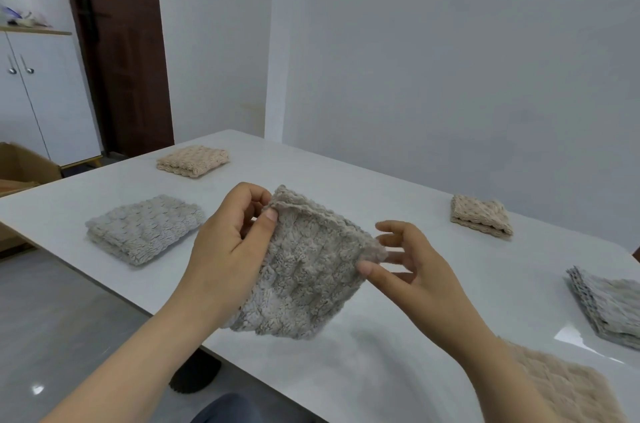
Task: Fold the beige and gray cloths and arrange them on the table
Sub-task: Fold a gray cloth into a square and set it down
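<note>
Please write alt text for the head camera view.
Two hands, left and right, hold a gray cloth above a white table. Four folded cloths, two beige and two gray, lie around it.

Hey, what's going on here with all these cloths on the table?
A person is folding fluffy textured cloths at a white table. The left hand pinches the top corner of a gray cloth held above the table, while the right hand pinches its other upper corner. Four folded cloths already lie on the table: a gray one at left, a beige one behind it, a beige one at right and a gray one at far right. Another beige cloth lies unfolded nearest the person.
</note>
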### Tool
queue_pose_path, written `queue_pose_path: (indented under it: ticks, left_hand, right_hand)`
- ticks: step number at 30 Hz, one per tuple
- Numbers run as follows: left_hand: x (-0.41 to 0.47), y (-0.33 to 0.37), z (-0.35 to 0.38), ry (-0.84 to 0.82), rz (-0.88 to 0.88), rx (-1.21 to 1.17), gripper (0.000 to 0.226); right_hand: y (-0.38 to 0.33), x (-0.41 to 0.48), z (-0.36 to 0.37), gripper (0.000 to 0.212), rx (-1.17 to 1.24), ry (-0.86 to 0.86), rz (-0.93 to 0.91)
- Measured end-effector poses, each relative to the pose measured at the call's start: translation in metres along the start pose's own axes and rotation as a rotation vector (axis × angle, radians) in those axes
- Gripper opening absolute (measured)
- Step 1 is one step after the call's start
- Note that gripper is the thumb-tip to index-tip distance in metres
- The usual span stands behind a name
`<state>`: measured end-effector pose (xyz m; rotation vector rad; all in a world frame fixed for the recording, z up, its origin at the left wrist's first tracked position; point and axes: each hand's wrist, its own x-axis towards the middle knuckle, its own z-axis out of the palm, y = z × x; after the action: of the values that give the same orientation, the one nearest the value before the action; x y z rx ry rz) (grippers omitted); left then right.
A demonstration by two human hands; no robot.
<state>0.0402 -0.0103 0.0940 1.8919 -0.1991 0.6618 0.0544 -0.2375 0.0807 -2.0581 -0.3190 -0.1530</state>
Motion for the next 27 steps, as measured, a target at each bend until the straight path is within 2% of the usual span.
queue_pose_path:
  ticks: [2, 5, 11, 14, 19, 24, 25, 27]
  left_hand:
    - [0.002, -0.001, 0.000, 0.029, -0.016, -0.039, 0.007]
    - [0.005, -0.001, 0.001, 0.062, -0.015, -0.064, 0.007]
    - [0.005, -0.005, 0.000, 0.093, 0.079, 0.062, 0.005]
    - [0.002, -0.009, -0.002, 0.091, 0.143, 0.182, 0.002]
    - [-0.001, -0.012, 0.000, 0.123, 0.119, 0.121, 0.017]
    - [-0.006, -0.013, -0.004, -0.062, 0.117, 0.116, 0.001]
    - [-0.008, -0.014, -0.006, -0.124, 0.128, 0.131, 0.005]
    - [-0.012, -0.020, -0.010, -0.252, 0.145, 0.182, 0.028]
  right_hand:
    - [0.001, 0.000, 0.008, 0.059, 0.165, -0.099, 0.050]
    - [0.001, 0.000, 0.019, 0.047, 0.272, -0.186, 0.055]
    - [-0.001, 0.002, 0.021, 0.024, 0.270, -0.110, 0.018]
    - [-0.001, 0.002, 0.023, 0.022, 0.309, -0.105, 0.034]
    - [0.003, 0.000, 0.032, 0.032, 0.355, -0.095, 0.071]
    - [0.002, -0.001, 0.036, 0.010, 0.328, 0.082, 0.081]
    - [0.002, 0.000, 0.036, 0.010, 0.329, 0.105, 0.085]
    - [0.002, 0.000, 0.036, 0.012, 0.333, 0.135, 0.093]
